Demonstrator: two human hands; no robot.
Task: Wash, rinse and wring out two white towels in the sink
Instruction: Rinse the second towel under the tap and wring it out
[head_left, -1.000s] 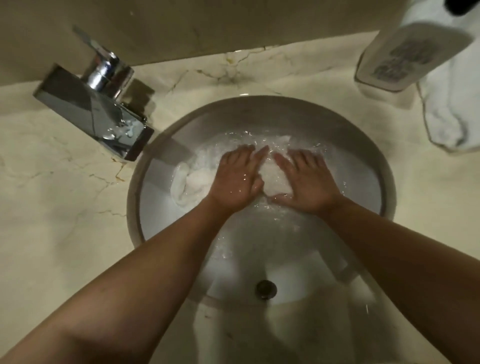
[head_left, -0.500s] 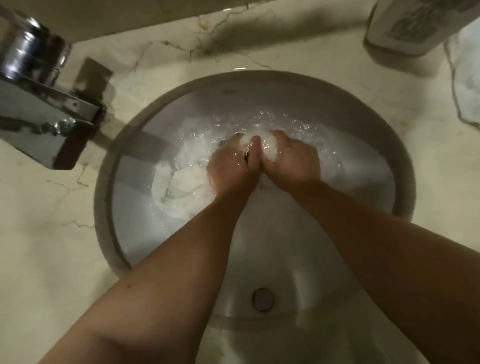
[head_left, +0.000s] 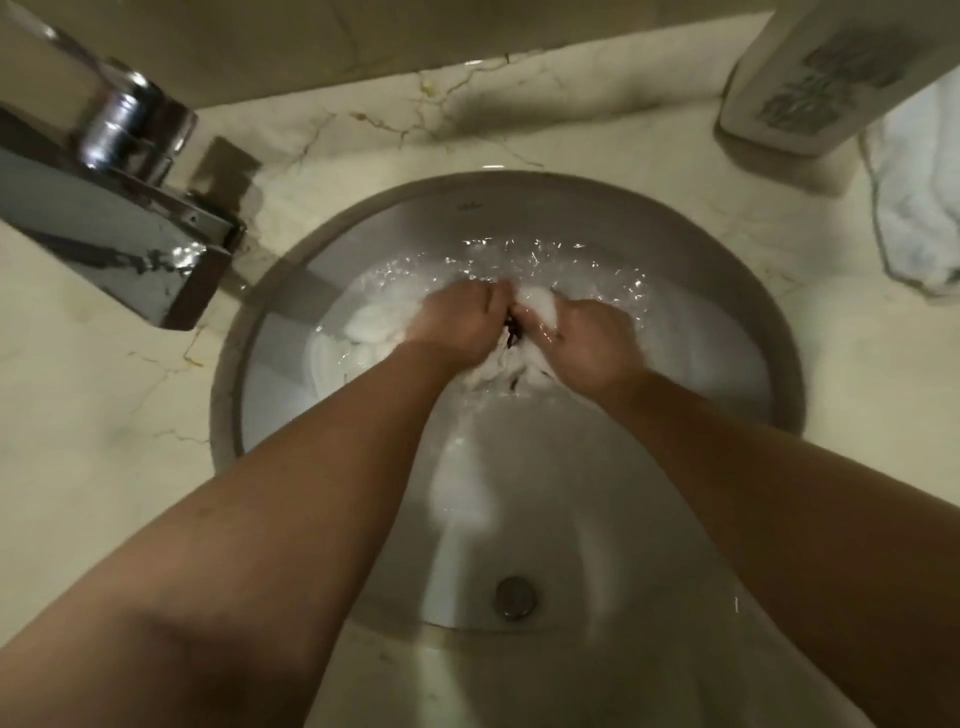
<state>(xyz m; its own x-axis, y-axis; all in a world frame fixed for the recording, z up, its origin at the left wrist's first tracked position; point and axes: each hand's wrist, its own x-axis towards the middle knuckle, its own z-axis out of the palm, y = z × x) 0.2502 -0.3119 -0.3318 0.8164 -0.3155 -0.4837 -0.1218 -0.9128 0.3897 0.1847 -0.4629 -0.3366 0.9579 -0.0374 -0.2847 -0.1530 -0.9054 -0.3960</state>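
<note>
A: While it's soaked, how will the towel (head_left: 524, 332) in the sink (head_left: 519, 218) handle?
B: Probably heavy, limp, slippery. Left hand (head_left: 457, 325) and right hand (head_left: 589, 343) each bunch it tightly; that grip on the gathered middle suits.

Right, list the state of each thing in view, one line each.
Left hand: fingers curled, gripping the towel in the water.
Right hand: fingers curled, gripping the same towel.
Towel in the sink: soaked, bunched between both hands.
Sink: holds rippling water at its far side.
Drain: looks closed.
Tap: no water visibly running.
Bottle: upright on the counter.
Second towel: crumpled on the counter.
</note>
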